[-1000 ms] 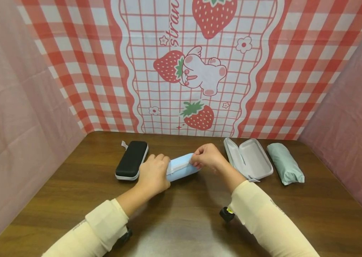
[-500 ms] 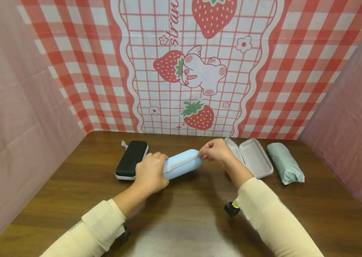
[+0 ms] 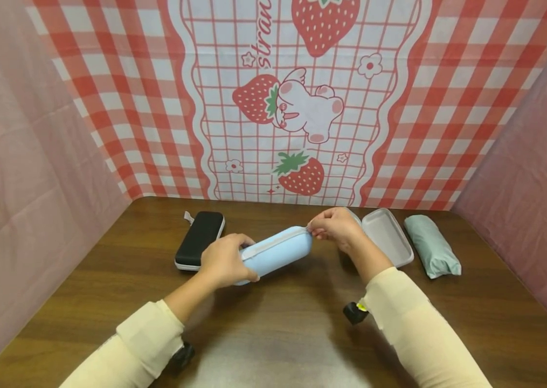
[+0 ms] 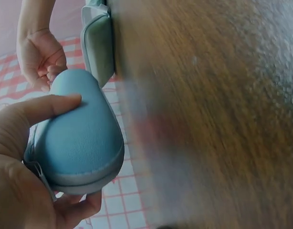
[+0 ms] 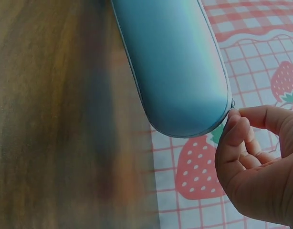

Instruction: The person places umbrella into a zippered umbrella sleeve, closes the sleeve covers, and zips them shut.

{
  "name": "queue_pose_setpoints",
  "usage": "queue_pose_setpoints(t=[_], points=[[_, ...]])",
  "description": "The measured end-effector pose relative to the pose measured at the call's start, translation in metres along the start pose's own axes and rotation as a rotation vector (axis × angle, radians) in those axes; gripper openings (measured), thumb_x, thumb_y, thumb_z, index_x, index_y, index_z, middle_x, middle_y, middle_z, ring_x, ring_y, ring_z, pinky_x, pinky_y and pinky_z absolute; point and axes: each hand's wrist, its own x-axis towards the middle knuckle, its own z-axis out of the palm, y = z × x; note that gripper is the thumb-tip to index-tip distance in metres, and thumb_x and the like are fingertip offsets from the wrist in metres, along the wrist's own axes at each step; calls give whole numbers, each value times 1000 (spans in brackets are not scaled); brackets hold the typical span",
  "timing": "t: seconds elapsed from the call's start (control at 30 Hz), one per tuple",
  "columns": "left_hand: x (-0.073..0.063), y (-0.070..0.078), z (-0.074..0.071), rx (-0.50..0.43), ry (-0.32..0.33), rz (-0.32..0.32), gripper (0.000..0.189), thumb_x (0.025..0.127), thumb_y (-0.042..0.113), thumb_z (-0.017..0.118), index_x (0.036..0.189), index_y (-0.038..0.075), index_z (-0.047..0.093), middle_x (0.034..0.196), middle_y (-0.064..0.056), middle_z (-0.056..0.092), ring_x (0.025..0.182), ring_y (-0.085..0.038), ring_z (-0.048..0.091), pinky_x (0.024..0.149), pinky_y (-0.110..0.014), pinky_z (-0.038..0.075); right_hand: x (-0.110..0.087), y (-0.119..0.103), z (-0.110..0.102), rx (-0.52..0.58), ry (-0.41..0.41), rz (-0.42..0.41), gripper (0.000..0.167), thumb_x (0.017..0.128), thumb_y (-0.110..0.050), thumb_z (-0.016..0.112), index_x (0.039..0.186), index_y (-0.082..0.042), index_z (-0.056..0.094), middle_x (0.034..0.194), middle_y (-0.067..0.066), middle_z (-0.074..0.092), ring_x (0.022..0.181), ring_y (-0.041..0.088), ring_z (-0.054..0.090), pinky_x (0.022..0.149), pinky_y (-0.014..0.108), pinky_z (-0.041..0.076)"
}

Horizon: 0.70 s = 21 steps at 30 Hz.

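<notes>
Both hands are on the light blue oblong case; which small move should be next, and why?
Probably, the right hand should draw the small greyish zipper slider gently around the rounded end of the light blue oblong case, because it pinches at that slider, on the pale zipper seam, while the left hand grips the opposite end.

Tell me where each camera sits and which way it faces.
Head: worn on the head, facing forward and down at the blue case and table; left hand, right hand and sleeves show.
Left wrist: worn on that wrist, looking along the blue case; left hand close, right hand beyond.
Right wrist: worn on that wrist, looking at the blue case's end; only the right hand shows.
Both wrist views share the blue case and right hand.
</notes>
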Motion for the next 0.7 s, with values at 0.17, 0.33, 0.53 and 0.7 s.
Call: queue_pose_setpoints(t=[0.17,0.33,0.53,0.7], points=[[0,-4,0,-80,-97,-42,62,49,38,94,105,25,70,95,7,67,83,-14,59,65,-34,45,0,10,0,20,7,26,12,83,6,62,72,3,66,64,5,65,54,8,57,53,18,50],[3,-9,5,-66,-179,-17,65,50,38,93,108,21,70,95,6,67,84,-14,59,66,-32,47,3,27,4,29,-2,41,7,81,8,59,75,5,61,62,4,62,53,7,55,51,17,49],[13,-14,3,-90,-266,45,64,52,35,93,108,15,69,98,3,67,86,-15,60,74,-33,50,5,33,4,-92,-29,-3,12,84,7,60,92,16,61,63,2,59,56,8,54,53,20,48],[19,-17,0,-132,-327,48,62,53,31,94,107,11,68,99,0,66,88,-16,60,76,-33,51,5,30,3,-241,-43,-36,13,84,6,64,94,15,65,66,3,61,60,9,56,56,24,52]])
